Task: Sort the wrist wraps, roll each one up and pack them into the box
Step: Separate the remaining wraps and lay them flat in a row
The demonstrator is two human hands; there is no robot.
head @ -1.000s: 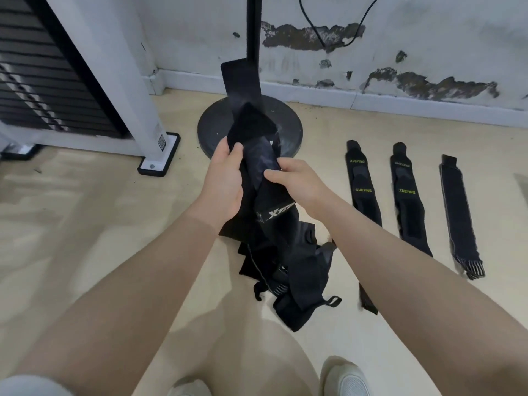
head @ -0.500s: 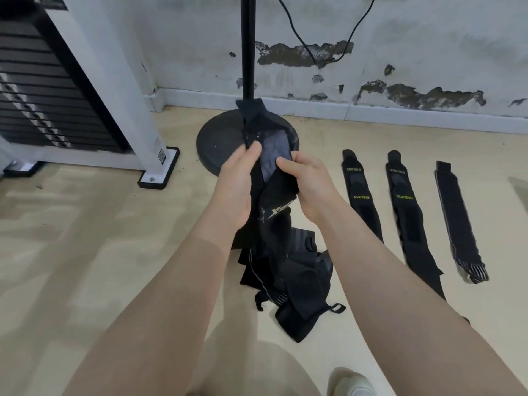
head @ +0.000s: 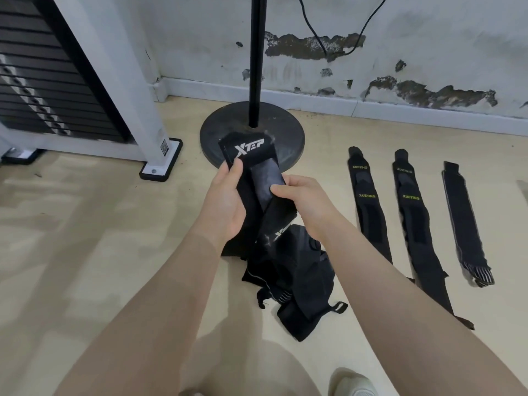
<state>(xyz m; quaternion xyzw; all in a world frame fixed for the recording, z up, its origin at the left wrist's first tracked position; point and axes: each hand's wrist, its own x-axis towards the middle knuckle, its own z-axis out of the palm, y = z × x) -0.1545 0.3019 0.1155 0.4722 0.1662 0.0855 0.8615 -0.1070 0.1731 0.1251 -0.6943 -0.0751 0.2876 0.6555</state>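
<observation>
Left hand (head: pixel 225 201) grips the XTEP wrap (head: pixel 251 158) along its left edge, thumb over the front. Right hand (head: pixel 303 201) pinches the same wrap from the right, thumb on its grey inner face. The wrap is held up off the floor — long axis running away from the person, logo end farthest, tail hanging into the unsorted pile (head: pixel 294 275) directly below both hands. Three sorted wraps (head: pixel 411 212) lie flat on the floor to the right, parallel, well apart from the pile; the right hand is nearer them. Likely next: lay this one alongside that row — rightward. No box in view.
</observation>
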